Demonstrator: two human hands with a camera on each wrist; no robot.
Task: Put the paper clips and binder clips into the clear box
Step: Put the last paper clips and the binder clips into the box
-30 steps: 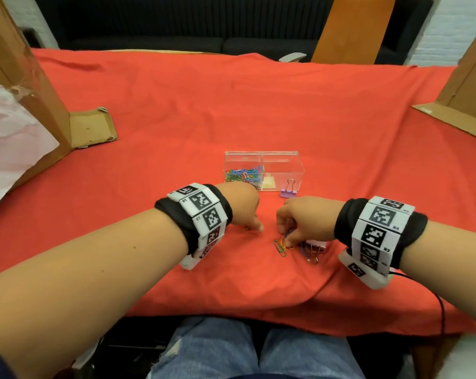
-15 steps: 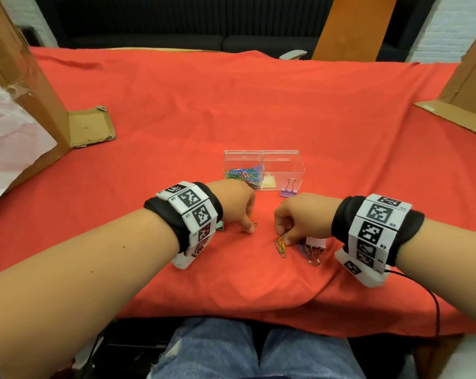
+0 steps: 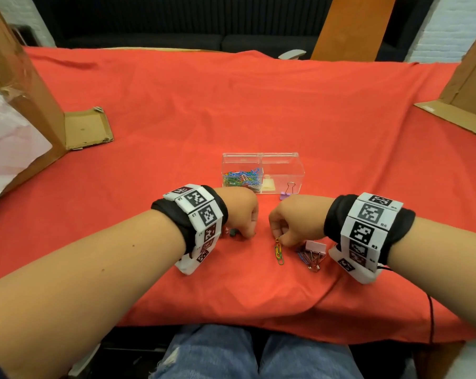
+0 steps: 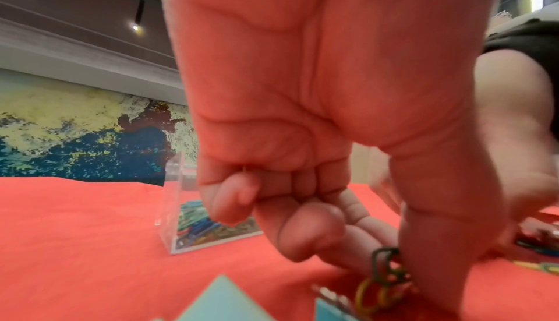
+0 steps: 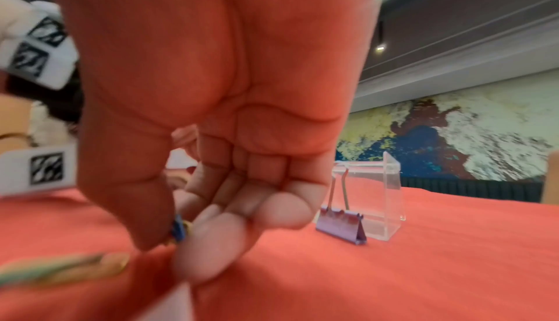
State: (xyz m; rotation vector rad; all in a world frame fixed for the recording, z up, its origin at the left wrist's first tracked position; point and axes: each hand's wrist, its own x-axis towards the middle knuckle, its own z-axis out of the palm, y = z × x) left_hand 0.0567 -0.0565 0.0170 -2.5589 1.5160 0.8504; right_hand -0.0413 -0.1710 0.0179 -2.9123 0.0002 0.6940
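On the red-clothed bench [image 3: 231, 110], the right hand [image 3: 294, 220] pinches paper clips [image 5: 178, 228] beside a pink binder clip [image 3: 316, 246], the left hand [image 3: 239, 212] pinches others [image 4: 384, 276] (blurred), and at twelve o'clock stands the clear box [image 3: 283, 160], a purple binder clip [image 3: 286, 194] touching its front.

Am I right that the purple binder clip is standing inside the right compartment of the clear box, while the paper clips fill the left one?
Not quite. The purple binder clip stands on the red cloth outside the clear box, against its near wall, as the right wrist view shows. The rest holds: the paper clips do fill the left compartment.
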